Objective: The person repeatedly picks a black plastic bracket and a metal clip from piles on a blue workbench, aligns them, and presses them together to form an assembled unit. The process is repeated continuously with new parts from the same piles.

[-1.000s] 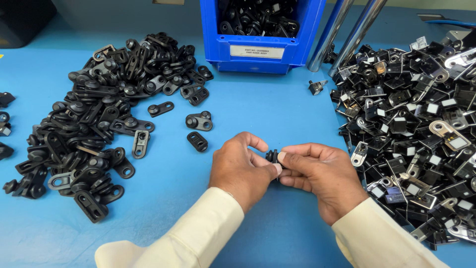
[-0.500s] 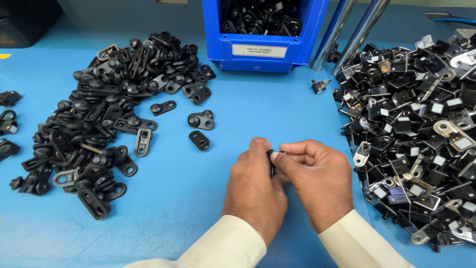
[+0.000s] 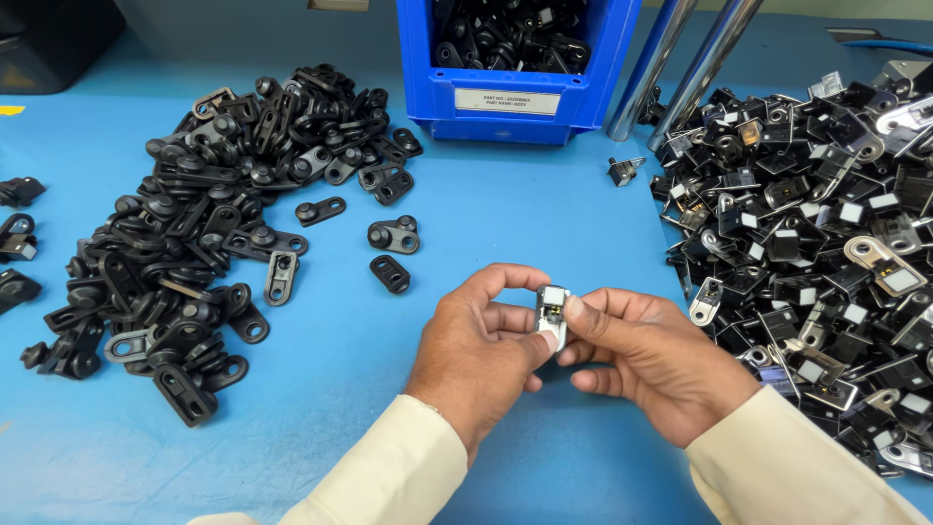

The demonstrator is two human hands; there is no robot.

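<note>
A small part (image 3: 552,309), silver metal with a pale square face and a dark patch below it, stands upright between both hands above the smooth blue table (image 3: 544,214). The left hand (image 3: 481,340) curls around it from the left, thumb arched over the top and fingertips pressed to its lower edge. The right hand (image 3: 646,350) pinches it from the right, thumb against its side, the other fingers loosely bent beneath. To the left lies a pile of flat black plastic pieces (image 3: 185,224) with rounded ends and holes. On the right spreads a heap of shiny metal-and-black parts (image 3: 816,243). A blue plastic bin (image 3: 515,92) of black pieces stands behind.
</note>
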